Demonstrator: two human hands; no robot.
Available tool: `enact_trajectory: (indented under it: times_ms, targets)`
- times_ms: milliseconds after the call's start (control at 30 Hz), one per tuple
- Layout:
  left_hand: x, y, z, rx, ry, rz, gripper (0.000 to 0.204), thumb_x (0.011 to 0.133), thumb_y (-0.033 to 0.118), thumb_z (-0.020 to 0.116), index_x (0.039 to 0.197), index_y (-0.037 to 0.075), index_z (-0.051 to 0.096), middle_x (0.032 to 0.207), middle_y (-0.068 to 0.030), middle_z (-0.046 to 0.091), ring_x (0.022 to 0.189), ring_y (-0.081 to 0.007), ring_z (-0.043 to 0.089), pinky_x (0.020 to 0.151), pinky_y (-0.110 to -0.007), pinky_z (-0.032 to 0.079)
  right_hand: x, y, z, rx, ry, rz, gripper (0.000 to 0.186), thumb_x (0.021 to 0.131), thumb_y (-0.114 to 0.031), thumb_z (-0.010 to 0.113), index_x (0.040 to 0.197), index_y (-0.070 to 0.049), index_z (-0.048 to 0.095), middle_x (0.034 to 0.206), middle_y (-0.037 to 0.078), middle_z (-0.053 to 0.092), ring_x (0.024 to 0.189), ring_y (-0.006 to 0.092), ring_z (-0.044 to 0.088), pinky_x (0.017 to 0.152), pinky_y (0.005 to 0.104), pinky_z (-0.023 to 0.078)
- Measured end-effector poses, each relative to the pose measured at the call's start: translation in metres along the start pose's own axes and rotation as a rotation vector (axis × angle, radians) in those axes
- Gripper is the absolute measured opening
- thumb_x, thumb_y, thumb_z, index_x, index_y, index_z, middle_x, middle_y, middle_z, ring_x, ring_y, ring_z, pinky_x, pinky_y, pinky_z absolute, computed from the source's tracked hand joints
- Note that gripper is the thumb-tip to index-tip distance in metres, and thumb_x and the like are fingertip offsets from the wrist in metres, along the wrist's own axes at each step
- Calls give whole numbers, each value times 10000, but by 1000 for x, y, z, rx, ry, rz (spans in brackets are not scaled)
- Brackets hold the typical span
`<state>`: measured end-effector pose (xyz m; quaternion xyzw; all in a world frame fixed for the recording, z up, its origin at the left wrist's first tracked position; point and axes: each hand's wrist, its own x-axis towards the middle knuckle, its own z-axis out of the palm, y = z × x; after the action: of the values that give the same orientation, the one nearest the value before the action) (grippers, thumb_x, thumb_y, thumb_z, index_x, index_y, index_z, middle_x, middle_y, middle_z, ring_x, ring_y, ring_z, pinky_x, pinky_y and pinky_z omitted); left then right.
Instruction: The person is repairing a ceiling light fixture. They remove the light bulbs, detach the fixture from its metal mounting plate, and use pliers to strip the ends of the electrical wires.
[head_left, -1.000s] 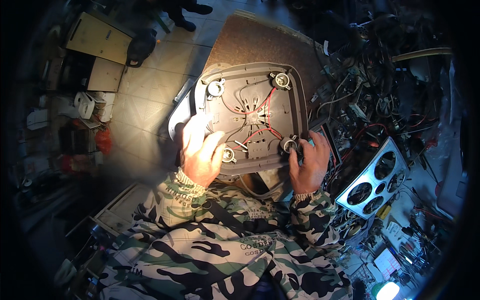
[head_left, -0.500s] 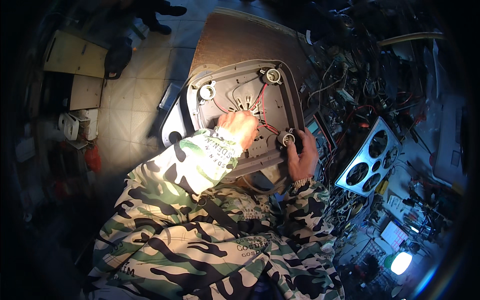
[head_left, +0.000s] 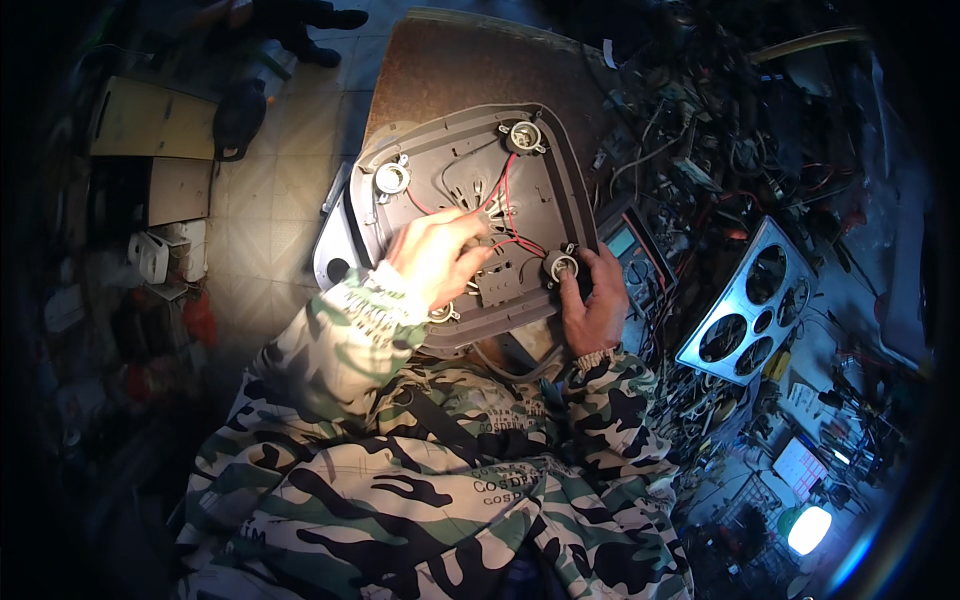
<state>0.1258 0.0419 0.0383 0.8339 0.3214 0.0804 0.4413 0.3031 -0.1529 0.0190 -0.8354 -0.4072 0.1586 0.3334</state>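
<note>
A grey plastic lamp housing (head_left: 440,165) with round bulb sockets and red and black wires lies back-side up on my lap. My left hand (head_left: 432,256) reaches across its middle, fingertips touching the red wires (head_left: 503,200) near the centre. My right hand (head_left: 592,300) grips the housing's lower right corner, thumb beside a bulb socket (head_left: 560,266). Two more sockets sit at the upper left (head_left: 391,178) and the top (head_left: 524,136). Both camouflage sleeves come in from below.
A brown board (head_left: 470,70) lies under the housing's far end. A cluttered bench of wires and parts (head_left: 720,150) fills the right, with a metal panel with round holes (head_left: 745,300) and a meter (head_left: 636,250). Cardboard boxes (head_left: 140,120) and tiled floor are at left.
My left hand left the housing's lower left edge and moved across to the wires at its centre. My right hand kept its hold on the lower right corner.
</note>
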Motion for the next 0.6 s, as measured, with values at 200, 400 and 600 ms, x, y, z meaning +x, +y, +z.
enact_trajectory:
  times_ms: [200,400,600]
  targets:
    - [-104,-44,8,-467,633,-433,182,999,87,664,1146,-18,645,984,-81,701,830,-130,657,754,-275,547,-6,-39,-32,-202,-20,-350,471,836,-245,832,1166,40,655,1257,274,612,1163,469,585,1020,576,465]
    - [-169,-54,46,-1001,225,-719,306,1094,187,506,1332,7,576,1227,-112,689,1086,-184,680,935,-341,564,-27,-53,-8,-357,-391,-639,385,796,-219,742,1083,30,679,1118,188,649,1061,373,604,927,525,493]
    - [-163,-28,75,-1292,-46,-697,349,1105,153,498,1402,-9,584,1362,-131,666,1178,-249,694,993,-369,554,-18,-49,2,-379,-427,-756,230,760,-133,638,933,2,707,891,84,587,865,268,557,728,389,460]
